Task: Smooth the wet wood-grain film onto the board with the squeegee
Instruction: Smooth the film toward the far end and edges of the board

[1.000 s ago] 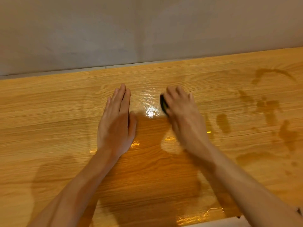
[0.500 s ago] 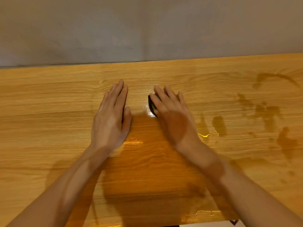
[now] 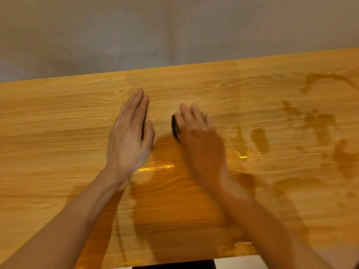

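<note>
1. The board [image 3: 58,133], skinned in wet wood-grain film [image 3: 223,90], is filling the view as the worktop; a plain grey wall [image 3: 174,32] is running behind its far edge.
2. Dark wet patches [image 3: 260,139] are showing to the right, and bright water beads [image 3: 243,156] are glinting near the right wrist.
3. The left hand [image 3: 129,140] is lying flat, fingers straight and together, pinning the film. It is sitting about where it was a second ago.
4. The right hand [image 3: 202,140], blurred, is covering and pressing the squeegee [image 3: 175,128]; grip detail unclear.
5. Change: the squeegee is working leftward, closing on the left thumb. Judgement: water is being pushed out of the centre; the right-hand patches are likely still needing passes.
</note>
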`<state>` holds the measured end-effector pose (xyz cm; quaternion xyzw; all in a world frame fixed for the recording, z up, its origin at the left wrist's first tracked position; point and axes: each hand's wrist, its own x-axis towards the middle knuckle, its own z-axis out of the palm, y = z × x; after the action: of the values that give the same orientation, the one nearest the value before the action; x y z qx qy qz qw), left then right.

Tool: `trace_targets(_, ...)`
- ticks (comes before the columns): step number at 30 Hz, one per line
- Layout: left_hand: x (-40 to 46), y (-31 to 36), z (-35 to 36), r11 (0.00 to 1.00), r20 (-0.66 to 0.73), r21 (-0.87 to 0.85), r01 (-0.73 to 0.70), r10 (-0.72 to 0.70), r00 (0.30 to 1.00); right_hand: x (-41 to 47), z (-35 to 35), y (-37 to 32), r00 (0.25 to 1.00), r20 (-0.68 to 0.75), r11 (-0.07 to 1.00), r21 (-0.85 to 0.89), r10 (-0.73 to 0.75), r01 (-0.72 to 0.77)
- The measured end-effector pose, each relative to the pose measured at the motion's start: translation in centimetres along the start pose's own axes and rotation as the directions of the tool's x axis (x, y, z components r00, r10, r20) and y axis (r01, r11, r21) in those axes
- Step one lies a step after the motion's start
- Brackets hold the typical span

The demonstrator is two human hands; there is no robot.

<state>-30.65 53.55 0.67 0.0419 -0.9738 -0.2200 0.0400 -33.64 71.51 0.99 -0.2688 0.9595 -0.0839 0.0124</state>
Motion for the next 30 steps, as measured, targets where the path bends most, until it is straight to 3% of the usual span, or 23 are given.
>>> trace_targets(2, -0.1, -0.1, 0.1, 1.000, -0.006, -0.007, -0.007, 0.007, 1.000, 1.2, -1.0, 3.8, 0.993, 0.007, 0.992, -0.020, 0.121, -0.121)
trace_targets(6, -0.3, -0.3, 0.3, 1.000, 0.002, -0.005, 0.007, -0.007, 1.000, -0.3, -2.1, 7.9, 0.910, -0.120, 0.912, 0.163, 0.398, -0.377)
trace_targets(10, -0.9, 0.0, -0.2, 1.000, 0.018, -0.001, -0.022, 0.022, 1.000, 1.2, -0.8, 4.9, 0.876, -0.184, 0.892, 0.165, 0.446, -0.420)
trace_targets(15, -8.8, 2.3, -0.6, 0.994, 0.065, -0.091, 0.055, -0.049, 0.997, 2.7, 1.1, 0.4, 0.891, -0.233, 0.920, 0.143, 0.389, -0.364)
trace_targets(19, -10.6, 1.6, 0.3, 0.993, 0.048, -0.103, 0.055, -0.050, 0.998, -0.2, 2.3, -7.1, 0.967, -0.220, 0.982, 0.161, 0.130, -0.095)
trace_targets(22, -10.4, 1.7, 0.2, 0.994, 0.045, -0.097, 0.054, -0.049, 0.998, -1.2, 1.2, -3.6, 0.992, -0.125, 0.999, 0.034, 0.024, -0.020)
trace_targets(24, -10.4, 1.6, 0.1, 0.995, 0.046, -0.076, 0.056, -0.053, 0.998, -2.5, 0.2, 1.3, 0.985, -0.080, 0.988, 0.036, 0.153, -0.151)
trace_targets(27, -10.3, 1.4, 0.3, 0.999, 0.041, -0.013, 0.041, -0.040, 0.998, -5.5, -1.7, 6.4, 0.887, -0.159, 0.889, 0.240, 0.433, -0.391)
trace_targets(29, -10.3, 1.5, 0.4, 0.999, 0.042, 0.005, 0.037, -0.038, 0.998, -5.3, -1.7, 5.0, 0.834, -0.205, 0.844, 0.300, 0.513, -0.445)
trace_targets(30, -10.4, 1.5, 0.4, 0.999, 0.046, 0.012, 0.039, -0.039, 0.998, -4.9, -1.2, 3.3, 0.844, -0.212, 0.853, 0.311, 0.493, -0.420)
